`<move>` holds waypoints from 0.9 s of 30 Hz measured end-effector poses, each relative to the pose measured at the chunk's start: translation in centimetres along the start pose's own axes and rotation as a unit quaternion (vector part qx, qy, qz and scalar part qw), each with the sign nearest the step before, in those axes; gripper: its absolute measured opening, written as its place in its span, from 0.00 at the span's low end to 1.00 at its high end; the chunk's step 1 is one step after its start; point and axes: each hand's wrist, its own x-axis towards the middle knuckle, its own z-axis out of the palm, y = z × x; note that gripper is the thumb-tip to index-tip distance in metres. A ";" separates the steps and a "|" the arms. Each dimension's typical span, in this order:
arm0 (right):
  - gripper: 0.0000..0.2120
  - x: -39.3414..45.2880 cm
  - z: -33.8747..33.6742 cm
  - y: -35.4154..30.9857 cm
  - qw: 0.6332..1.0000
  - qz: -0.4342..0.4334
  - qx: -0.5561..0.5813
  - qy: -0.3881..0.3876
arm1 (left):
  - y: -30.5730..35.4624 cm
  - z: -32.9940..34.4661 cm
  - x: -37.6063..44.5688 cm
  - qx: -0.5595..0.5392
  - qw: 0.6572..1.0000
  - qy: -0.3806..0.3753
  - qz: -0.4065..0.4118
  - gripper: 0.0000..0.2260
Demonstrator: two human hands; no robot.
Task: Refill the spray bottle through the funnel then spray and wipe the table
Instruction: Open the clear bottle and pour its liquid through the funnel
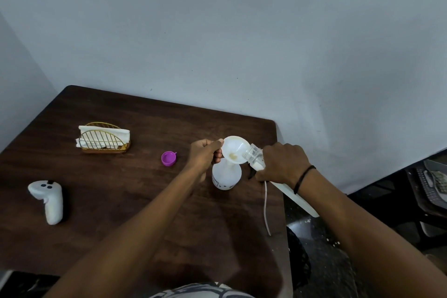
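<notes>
A white translucent spray bottle stands upright on the dark wooden table, near its right edge, with its head off. A white funnel sits in its neck. My left hand pinches the funnel's left rim. My right hand grips a small clear bottle tilted mouth-down over the funnel's right rim; a little yellowish liquid lies in the funnel. The spray head's thin dip tube lies on the table under my right wrist.
A purple cap lies left of my left hand. A gold wire holder with white napkins stands at the back left. A white controller lies at the front left. The table's right edge drops to a cluttered floor.
</notes>
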 end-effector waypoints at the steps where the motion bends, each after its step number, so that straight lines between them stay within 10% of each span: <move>1: 0.24 0.0 0.0 0.0 1.000 0.000 -0.001 -0.001 | 0.0 0.0 0.0 0.000 1.000 0.001 0.000 0.09; 27: 0.24 -0.1 -0.6 -0.1 0.999 -0.011 -0.038 -0.005 | 0.0 0.1 0.0 -0.006 1.000 -0.002 0.000 0.09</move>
